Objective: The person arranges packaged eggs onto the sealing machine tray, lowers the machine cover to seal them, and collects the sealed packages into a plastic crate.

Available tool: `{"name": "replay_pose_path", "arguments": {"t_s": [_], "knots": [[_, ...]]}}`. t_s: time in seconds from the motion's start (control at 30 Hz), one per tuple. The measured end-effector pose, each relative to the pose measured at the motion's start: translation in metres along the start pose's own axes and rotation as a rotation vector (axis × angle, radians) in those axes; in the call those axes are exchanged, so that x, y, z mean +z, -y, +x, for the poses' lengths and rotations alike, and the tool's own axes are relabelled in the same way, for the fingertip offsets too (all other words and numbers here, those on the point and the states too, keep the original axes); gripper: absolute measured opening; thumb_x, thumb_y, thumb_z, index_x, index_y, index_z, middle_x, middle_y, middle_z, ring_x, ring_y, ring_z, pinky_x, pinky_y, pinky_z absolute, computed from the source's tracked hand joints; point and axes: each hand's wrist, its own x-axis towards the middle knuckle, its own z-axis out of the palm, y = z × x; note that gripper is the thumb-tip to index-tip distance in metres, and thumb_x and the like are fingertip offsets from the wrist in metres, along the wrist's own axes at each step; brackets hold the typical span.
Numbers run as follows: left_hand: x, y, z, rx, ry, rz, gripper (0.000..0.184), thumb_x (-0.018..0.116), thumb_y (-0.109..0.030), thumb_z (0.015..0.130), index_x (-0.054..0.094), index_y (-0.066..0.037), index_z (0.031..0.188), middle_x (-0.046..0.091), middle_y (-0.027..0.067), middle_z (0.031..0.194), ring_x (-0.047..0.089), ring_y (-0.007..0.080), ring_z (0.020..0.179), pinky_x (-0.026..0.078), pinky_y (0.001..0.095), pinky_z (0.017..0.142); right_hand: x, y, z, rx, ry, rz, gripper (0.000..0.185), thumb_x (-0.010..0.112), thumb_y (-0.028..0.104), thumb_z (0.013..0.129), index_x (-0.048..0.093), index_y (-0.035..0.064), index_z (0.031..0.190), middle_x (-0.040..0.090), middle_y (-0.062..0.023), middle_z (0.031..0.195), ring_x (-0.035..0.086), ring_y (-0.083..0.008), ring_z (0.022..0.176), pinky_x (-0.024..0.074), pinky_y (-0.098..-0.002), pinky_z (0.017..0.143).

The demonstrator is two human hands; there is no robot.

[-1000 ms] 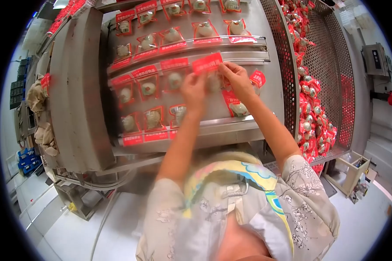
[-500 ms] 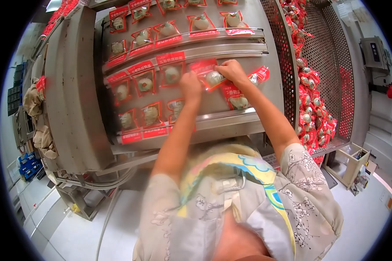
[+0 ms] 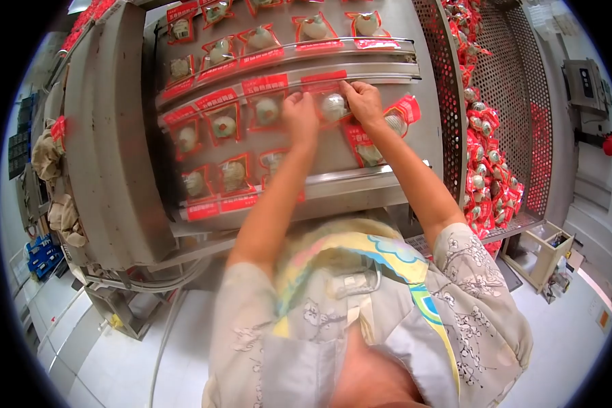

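Observation:
Between my two hands lies a clear pouch with a red printed band and a pale egg (image 3: 333,107) inside. Its red end rests along the upper metal bar (image 3: 251,87). My right hand (image 3: 364,104) is closed, pinching the pouch's upper right corner. At the pouch's left edge is my left hand (image 3: 300,117), its fingers curled in and slightly blurred. Left of it, another egg pouch (image 3: 266,110) lies flat in the same row. Just below my right hand, two loose egg pouches overlap: a lower pouch (image 3: 368,154) and a tilted pouch (image 3: 396,124).
Several egg pouches (image 3: 258,39) lie in rows across the metal machine bed (image 3: 333,153). A lower bar (image 3: 360,174) runs along the near edge. On the right, a perforated metal tray (image 3: 517,81) holds a heap of egg pouches (image 3: 489,173). A large metal housing (image 3: 109,149) stands left.
The pouch between my hands has moved up and straightened, its red end now along the upper bar. Both hands have shifted slightly upward with it.

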Motion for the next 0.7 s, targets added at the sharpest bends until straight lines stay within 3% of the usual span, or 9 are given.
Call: {"name": "replay_pose_path", "arguments": {"t_s": [0.07, 0.13, 0.17, 0.27, 0.3, 0.4, 0.63, 0.7], "knots": [[0.002, 0.023, -0.003, 0.436, -0.087, 0.086, 0.028, 0.060, -0.015, 0.089, 0.055, 0.000, 0.112, 0.058, 0.0164, 0.116, 0.052, 0.0237, 0.116, 0.046, 0.0333, 0.092, -0.001, 0.000, -0.001, 0.006, 0.055, 0.121, 0.032, 0.061, 0.031, 0.086, 0.068, 0.0022, 0.075, 0.065, -0.0076, 0.064, 0.059, -0.0123, 0.055, 0.0469, -0.0304, 0.058], [-0.005, -0.007, -0.037, 0.682, -0.001, 0.516, 0.035, 0.065, -0.010, 0.083, 0.055, -0.003, 0.116, 0.053, 0.0161, 0.125, 0.043, 0.0283, 0.125, 0.039, 0.0381, 0.100, -0.006, 0.014, -0.013, 0.036, 0.141, 0.290, 0.026, 0.062, 0.026, 0.086, 0.068, 0.0015, 0.079, 0.065, -0.0072, 0.065, 0.060, -0.0109, 0.055, 0.0476, -0.0298, 0.057], [-0.008, -0.019, -0.048, 0.800, 0.044, 0.734, 0.040, 0.067, -0.008, 0.080, 0.055, -0.005, 0.118, 0.051, 0.0160, 0.130, 0.039, 0.0306, 0.130, 0.035, 0.0405, 0.104, -0.011, 0.023, -0.019, 0.002, 0.109, 0.236, 0.016, 0.065, 0.018, 0.085, 0.068, 0.0028, 0.088, 0.067, -0.0085, 0.069, 0.063, -0.0175, 0.058, 0.0500, -0.0324, 0.060], [-0.011, -0.022, -0.043, 0.996, 0.267, 1.011, 0.043, 0.067, -0.007, 0.075, 0.056, -0.010, 0.117, 0.052, 0.0107, 0.131, 0.042, 0.0327, 0.127, 0.032, 0.0455, 0.105, -0.024, 0.039, -0.027, -0.445, -0.303, -0.319, 0.016, 0.068, 0.017, 0.082, 0.067, 0.0046, 0.091, 0.066, -0.0100, 0.075, 0.064, -0.0269, 0.064, 0.0506, -0.0369, 0.063], [-0.011, -0.016, -0.032, 1.023, 0.296, 1.088, 0.038, 0.062, -0.005, 0.077, 0.057, -0.011, 0.115, 0.055, 0.0055, 0.126, 0.045, 0.0276, 0.124, 0.033, 0.0454, 0.104, -0.024, 0.048, -0.023, -0.464, -0.310, -0.385, 0.022, 0.071, 0.022, 0.078, 0.066, 0.0078, 0.093, 0.064, -0.0094, 0.082, 0.062, -0.0304, 0.075, 0.0499, -0.0392, 0.068], [-0.015, -0.008, -0.020, 1.035, 0.275, 1.123, 0.036, 0.057, -0.003, 0.078, 0.058, -0.010, 0.113, 0.057, 0.0049, 0.121, 0.049, 0.0251, 0.119, 0.034, 0.0455, 0.104, -0.015, 0.059, -0.005, -0.748, -0.328, -0.643, 0.021, 0.072, 0.025, 0.075, 0.066, 0.0085, 0.087, 0.060, -0.0084, 0.084, 0.061, -0.0266, 0.083, 0.0485, -0.0399, 0.072], [-0.021, -0.031, -0.018, 1.040, 0.234, 0.949, 0.036, 0.061, -0.004, 0.078, 0.058, -0.010, 0.113, 0.057, 0.0070, 0.119, 0.050, 0.0258, 0.117, 0.034, 0.0451, 0.104, -0.001, 0.065, 0.014, -0.576, -0.173, -0.541, 0.018, 0.072, 0.024, 0.074, 0.064, 0.0084, 0.079, 0.060, -0.0079, 0.085, 0.060, -0.0276, 0.087, 0.0479, -0.0407, 0.075], [-0.021, -0.045, 0.002, 1.126, 0.053, 0.954, 0.035, 0.065, -0.008, 0.077, 0.060, -0.010, 0.111, 0.059, 0.0070, 0.112, 0.053, 0.0257, 0.111, 0.036, 0.0438, 0.101, -0.003, 0.065, 0.017, -0.567, -0.153, -0.573, 0.018, 0.071, 0.025, 0.075, 0.064, 0.0085, 0.079, 0.061, -0.0084, 0.085, 0.060, -0.0280, 0.087, 0.0481, -0.0412, 0.075]]}}
